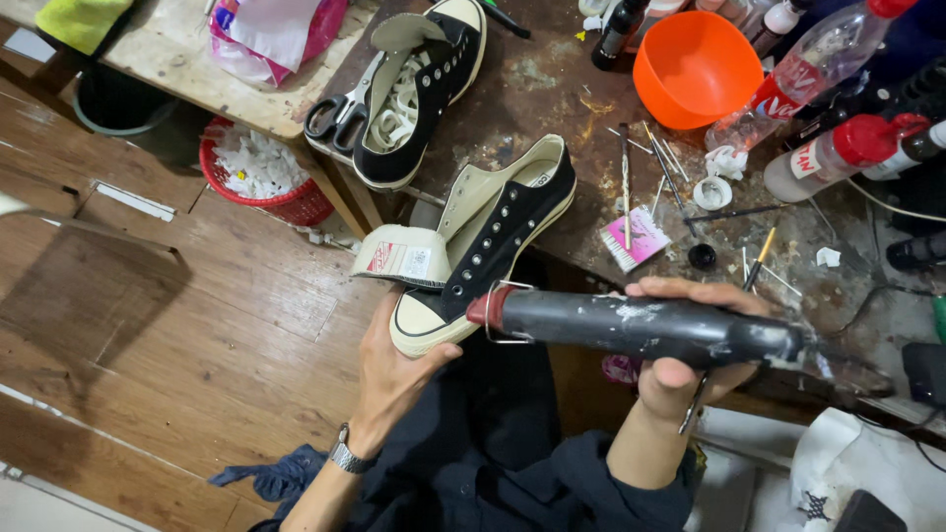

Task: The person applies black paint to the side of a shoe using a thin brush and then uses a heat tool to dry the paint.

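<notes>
My left hand grips a black canvas sneaker by its white rubber toe, with the tongue folded out to the left and the laces removed. My right hand holds a long dark cylindrical heat tool, its reddish nozzle pointing left at the sneaker's toe. A second black sneaker, with loose white laces stuffed inside, lies on the stained workbench beyond.
Black-handled scissors sit beside the second sneaker. An orange bowl, several plastic bottles, small brushes and sticks crowd the bench at right. A red basket of white scraps stands on the wooden floor.
</notes>
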